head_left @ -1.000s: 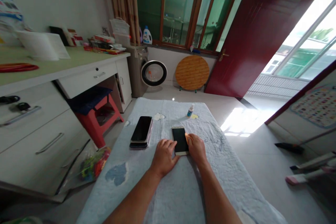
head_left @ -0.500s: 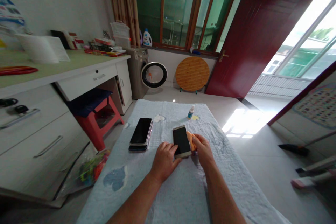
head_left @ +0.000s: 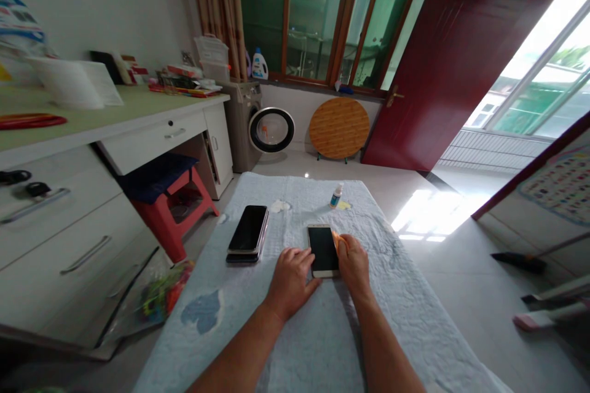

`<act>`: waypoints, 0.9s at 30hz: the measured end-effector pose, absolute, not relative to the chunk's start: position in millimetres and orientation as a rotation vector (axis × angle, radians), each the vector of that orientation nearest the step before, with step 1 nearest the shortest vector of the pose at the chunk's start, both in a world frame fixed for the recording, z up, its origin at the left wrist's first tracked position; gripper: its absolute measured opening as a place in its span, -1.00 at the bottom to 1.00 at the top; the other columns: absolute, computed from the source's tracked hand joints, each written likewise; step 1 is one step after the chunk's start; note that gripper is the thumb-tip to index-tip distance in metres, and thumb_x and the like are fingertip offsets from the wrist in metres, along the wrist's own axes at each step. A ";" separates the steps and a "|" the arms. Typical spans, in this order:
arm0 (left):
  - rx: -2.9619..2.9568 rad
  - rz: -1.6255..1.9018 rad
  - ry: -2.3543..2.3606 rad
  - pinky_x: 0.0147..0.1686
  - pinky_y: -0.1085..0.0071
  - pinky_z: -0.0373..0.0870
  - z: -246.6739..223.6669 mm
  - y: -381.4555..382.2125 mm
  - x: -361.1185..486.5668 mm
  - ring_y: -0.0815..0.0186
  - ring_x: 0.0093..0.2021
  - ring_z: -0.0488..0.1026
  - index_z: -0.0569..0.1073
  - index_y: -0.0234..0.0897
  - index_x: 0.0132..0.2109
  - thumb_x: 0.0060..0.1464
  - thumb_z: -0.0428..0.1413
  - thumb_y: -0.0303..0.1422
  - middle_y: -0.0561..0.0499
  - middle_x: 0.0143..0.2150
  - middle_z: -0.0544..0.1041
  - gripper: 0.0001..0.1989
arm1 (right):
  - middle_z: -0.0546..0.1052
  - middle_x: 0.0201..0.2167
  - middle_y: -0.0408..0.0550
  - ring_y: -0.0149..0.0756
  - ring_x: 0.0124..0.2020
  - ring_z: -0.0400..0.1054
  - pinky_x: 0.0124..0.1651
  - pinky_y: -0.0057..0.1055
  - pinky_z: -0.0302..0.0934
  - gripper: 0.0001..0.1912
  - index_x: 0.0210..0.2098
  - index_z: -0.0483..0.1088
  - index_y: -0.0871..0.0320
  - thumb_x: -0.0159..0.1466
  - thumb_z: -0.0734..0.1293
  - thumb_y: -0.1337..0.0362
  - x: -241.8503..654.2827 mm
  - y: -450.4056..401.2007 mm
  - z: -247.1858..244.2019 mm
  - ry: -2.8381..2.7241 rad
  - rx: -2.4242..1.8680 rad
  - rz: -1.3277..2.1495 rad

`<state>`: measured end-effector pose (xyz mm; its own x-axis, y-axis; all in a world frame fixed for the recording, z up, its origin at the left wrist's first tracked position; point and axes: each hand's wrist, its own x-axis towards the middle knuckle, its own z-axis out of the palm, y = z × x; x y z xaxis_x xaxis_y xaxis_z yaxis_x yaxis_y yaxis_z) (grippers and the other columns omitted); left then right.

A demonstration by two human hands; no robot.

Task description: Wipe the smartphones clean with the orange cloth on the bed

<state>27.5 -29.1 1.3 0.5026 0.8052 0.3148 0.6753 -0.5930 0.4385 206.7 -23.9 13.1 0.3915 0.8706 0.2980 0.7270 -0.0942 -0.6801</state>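
A gold-framed smartphone point(head_left: 323, 250) with a dark screen lies between my two hands on the light blue cloth point(head_left: 286, 344). My left hand point(head_left: 291, 277) grips its left edge and lower corner, with fingers at the side and thumb at the bottom. Along the right edge, my right hand point(head_left: 354, 263) is closed around an orange cloth point(head_left: 338, 239), pressed to the phone's side; most of that cloth is hidden by the fingers. Further left rests a stack of smartphones point(head_left: 249, 230), screen up. A small white spray bottle point(head_left: 336, 196) with a blue label stands beyond the phone.
At left, a red stool point(head_left: 168, 212) and a clear bag point(head_left: 150, 301) sit by the white desk point(head_left: 147, 135). An open washing machine point(head_left: 239, 126) and a round wooden tabletop point(head_left: 340, 128) are at the back. A broom point(head_left: 519, 262) lies at right.
The phone has turned from tilted to nearly straight and shifted slightly right. My right hand has drawn in closer against its edge, covering more of the orange cloth.
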 end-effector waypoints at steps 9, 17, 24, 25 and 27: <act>2.436 0.713 1.277 0.14 0.06 0.22 3.6 -29.0 30.0 0.00 0.10 0.35 0.40 -0.27 0.15 -0.05 0.30 -0.13 -0.15 0.16 0.46 -0.36 | 0.53 -0.45 -0.05 -0.26 -0.40 0.37 -0.36 -0.43 0.15 -0.66 -0.31 0.51 0.18 0.17 0.18 0.13 214.4 -22.6 11.4 -1.092 -1.775 0.599; 2.372 0.885 1.305 0.06 0.06 0.29 9.4 -28.8 31.3 0.03 -0.01 0.40 0.43 -0.25 0.04 0.01 0.24 -0.12 -0.10 -0.02 0.52 -0.51 | 0.51 -0.43 -0.14 -0.35 -0.42 0.35 -0.32 -0.46 0.23 -0.66 -0.27 0.47 0.18 0.15 0.34 0.02 191.2 -25.0 16.2 -0.943 -1.203 1.002; 2.108 1.042 1.273 -0.06 0.28 0.44 6.4 -29.1 31.5 0.21 -0.06 0.48 0.23 -0.23 0.21 0.08 0.09 -0.40 -0.08 0.00 0.49 -0.47 | 0.50 -0.47 -0.14 -0.38 -0.49 0.34 -0.36 -0.43 0.25 -0.66 -0.27 0.46 0.17 0.11 0.38 0.04 174.3 -26.1 13.2 -1.043 -1.178 1.067; 2.070 1.067 1.285 -0.06 0.29 0.44 5.8 -29.3 31.4 0.21 -0.05 0.49 0.20 -0.23 0.23 0.07 0.09 -0.40 -0.09 0.03 0.48 -0.44 | 0.50 -0.48 -0.14 -0.38 -0.49 0.34 -0.37 -0.43 0.25 -0.66 -0.27 0.46 0.18 0.12 0.37 0.04 174.7 -25.7 11.9 -1.053 -1.191 1.054; 1.982 1.108 1.317 -0.05 0.29 0.44 5.9 -29.5 31.4 0.19 -0.04 0.50 0.20 -0.25 0.24 0.08 0.09 -0.39 -0.11 0.06 0.48 -0.43 | 0.49 -0.47 -0.13 -0.37 -0.47 0.34 -0.35 -0.42 0.24 -0.68 -0.26 0.46 0.18 0.14 0.35 0.06 176.8 -24.6 9.5 -1.083 -1.236 0.985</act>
